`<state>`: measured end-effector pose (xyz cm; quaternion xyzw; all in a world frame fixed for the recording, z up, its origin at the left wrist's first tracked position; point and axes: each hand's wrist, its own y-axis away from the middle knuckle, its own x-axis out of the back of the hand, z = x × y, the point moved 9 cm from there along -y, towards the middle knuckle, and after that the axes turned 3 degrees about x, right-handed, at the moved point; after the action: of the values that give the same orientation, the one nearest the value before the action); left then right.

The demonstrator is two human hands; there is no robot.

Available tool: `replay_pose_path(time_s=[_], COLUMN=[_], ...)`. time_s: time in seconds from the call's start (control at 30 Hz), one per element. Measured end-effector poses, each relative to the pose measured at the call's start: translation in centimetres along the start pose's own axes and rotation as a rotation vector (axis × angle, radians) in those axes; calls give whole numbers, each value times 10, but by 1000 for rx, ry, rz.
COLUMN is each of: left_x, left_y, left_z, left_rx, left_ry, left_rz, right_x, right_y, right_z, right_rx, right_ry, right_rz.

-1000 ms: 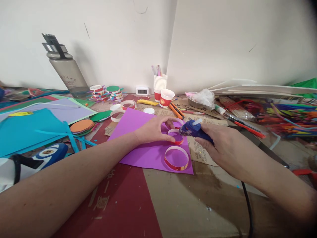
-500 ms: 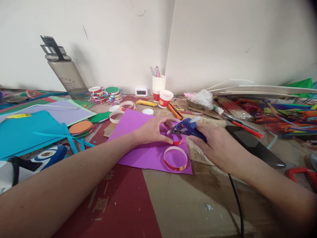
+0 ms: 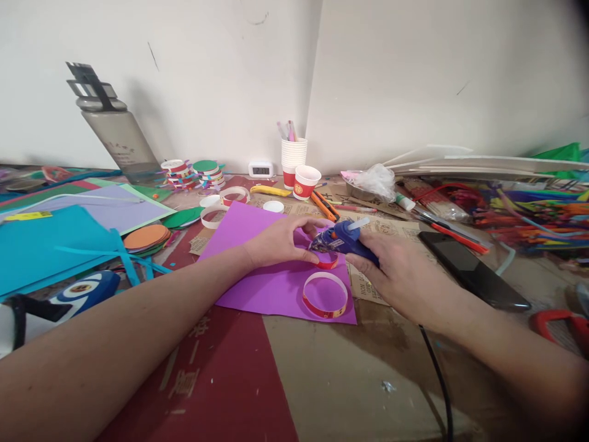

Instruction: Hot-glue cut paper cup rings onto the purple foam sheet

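My left hand [image 3: 288, 242] is closed on a red and white paper cup ring [image 3: 328, 264], which stands on a purple sheet [image 3: 257, 288]. Its thumb and fingers hold the ring's left side. In my right hand [image 3: 391, 258] is a blue hot glue gun [image 3: 343, 236] with a clear glue stick poking out of its back. The gun's nozzle points down to the left, at the ring beside my left fingers; its tip is hidden. A second paper cup ring [image 3: 324, 296] lies near the sheet's front edge, apart from both hands.
Behind the sheet stand paper cups [image 3: 307, 183], a small clock [image 3: 261, 169] and more rings [image 3: 234, 196]. A black phone [image 3: 473, 270] and a red-handled cutter [image 3: 460, 238] lie right. Blue sheets [image 3: 55, 245] and a bottle [image 3: 119, 138] are left. A black cord [image 3: 439, 374] trails toward me.
The glue gun's nozzle has shifted slightly left and down along the ring. My left hand keeps its hold, and the view has moved a little.
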<state>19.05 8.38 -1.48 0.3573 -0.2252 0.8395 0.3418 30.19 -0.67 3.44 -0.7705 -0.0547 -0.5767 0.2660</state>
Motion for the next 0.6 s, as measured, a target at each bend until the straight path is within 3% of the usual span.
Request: replay_pose_path(time_s=[0.33, 0.6], left_x=[0, -1], left_y=[1, 2], left_z=[1, 5], left_rx=[-39, -46], left_ry=[-1, -119], left_rz=[7, -5], right_x=[-2, 0], right_y=[1, 6], right_z=[5, 11], right_rx=[-26, -58], right_ry=[91, 201], right_rz=[-6, -61])
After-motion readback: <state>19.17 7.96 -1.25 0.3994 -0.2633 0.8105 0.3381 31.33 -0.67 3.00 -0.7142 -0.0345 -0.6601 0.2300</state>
